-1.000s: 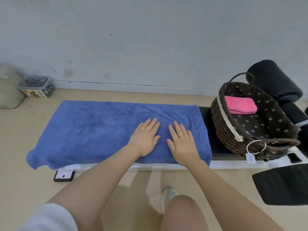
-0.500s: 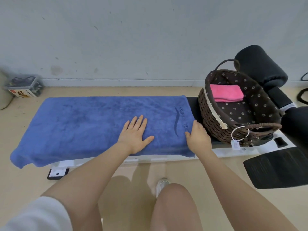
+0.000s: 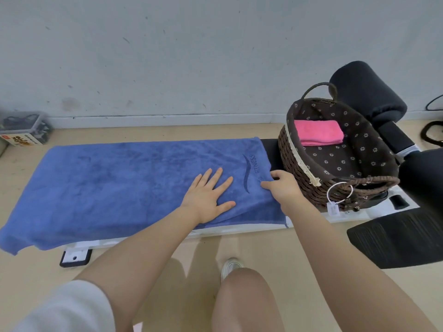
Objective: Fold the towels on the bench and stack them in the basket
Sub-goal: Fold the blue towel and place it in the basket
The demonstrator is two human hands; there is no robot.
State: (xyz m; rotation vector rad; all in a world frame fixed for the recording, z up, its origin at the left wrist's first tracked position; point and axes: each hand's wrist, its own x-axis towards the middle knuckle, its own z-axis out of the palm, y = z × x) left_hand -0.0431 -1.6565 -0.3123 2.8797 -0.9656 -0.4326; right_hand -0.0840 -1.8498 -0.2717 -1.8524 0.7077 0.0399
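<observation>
the blue towel (image 3: 115, 185) lies spread along the surface (image 3: 271, 152), covering most of its length, with its left end drooping over the edge toward the floor (image 3: 167, 264) and the word fitness printed near its right end. we see our left hand (image 3: 208, 195) resting flat on the cloth, fingers (image 3: 217, 174) straight and spread, palm down just left of the printed mark. our right hand (image 3: 284, 185) is at the towel's right edge, its fingers curled and pinching the hem, so that the cloth rises in a small ridge under the thumb (the near right corner of the towel still lies on the surface). just beside that hand, to the right, stands the wicker basket (image 3: 294, 161), dark brown with a flowered lining, a loop handle at its far end and a white tag hanging from a ring on its near rim. inside it, toward the far side, a folded pink towel (image 3: 318, 131) lies flat on the lining. a black padded roller (image 3: 366, 94) sits behind the basket, and a black mesh chair seat (image 3: 402, 240) is at the lower right. against the wall on the far left we can make out a clear plastic box (image 3: 24, 130) with dark items in it. our knee and a white shoe show at the bottom
</observation>
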